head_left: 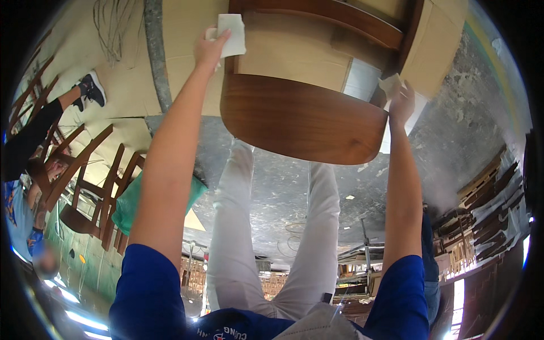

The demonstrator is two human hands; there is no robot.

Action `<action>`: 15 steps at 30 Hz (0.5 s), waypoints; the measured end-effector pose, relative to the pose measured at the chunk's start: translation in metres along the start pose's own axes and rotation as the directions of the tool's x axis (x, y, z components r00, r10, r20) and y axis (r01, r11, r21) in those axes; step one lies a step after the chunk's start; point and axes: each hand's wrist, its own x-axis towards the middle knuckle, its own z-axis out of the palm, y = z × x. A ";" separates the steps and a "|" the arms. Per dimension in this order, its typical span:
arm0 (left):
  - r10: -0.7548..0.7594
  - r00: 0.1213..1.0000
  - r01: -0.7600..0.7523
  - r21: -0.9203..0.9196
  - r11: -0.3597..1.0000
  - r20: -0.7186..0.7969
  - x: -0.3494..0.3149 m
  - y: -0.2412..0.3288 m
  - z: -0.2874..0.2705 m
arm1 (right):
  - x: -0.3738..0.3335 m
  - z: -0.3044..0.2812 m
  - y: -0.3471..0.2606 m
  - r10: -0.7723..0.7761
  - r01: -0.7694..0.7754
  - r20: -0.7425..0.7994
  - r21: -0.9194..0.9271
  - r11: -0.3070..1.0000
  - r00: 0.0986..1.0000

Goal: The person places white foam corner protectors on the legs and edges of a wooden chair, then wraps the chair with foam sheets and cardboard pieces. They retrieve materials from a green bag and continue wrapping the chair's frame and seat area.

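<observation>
A brown wooden chair frame stands before me, its broad curved backrest nearest, with a rail and posts beyond. My left hand is closed on a white rectangular pad, held beside the frame's left post. Whether that pad touches the wood I cannot tell. On the other side, my right hand grips a thin off-white pad against or close to the right post, just above the backrest's right end. Its fingers are partly blurred.
Cardboard sheets lie on the grey floor under the frame. Several brown chairs and a green bag are at the left, near another person's shoe. Stacked wooden parts fill the right side.
</observation>
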 end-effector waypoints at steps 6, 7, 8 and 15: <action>-0.085 0.996 0.090 -0.180 0.979 0.039 0.000 0.005 -0.008 | -0.004 -0.006 0.002 0.045 -0.044 -0.007 0.126 0.991 0.999; -0.113 0.992 0.122 -0.290 0.949 0.047 -0.002 0.005 -0.013 | -0.005 -0.009 0.002 0.075 -0.074 -0.003 0.134 0.988 0.997; -0.139 0.989 0.147 -0.286 0.947 0.047 -0.005 0.004 -0.020 | -0.006 -0.011 0.001 0.057 -0.058 0.007 0.157 0.986 0.998; -0.137 0.973 0.053 -0.396 0.917 -0.187 -0.030 0.015 -0.065 | -0.001 -0.026 -0.051 0.052 -0.047 -0.155 0.034 0.998 0.987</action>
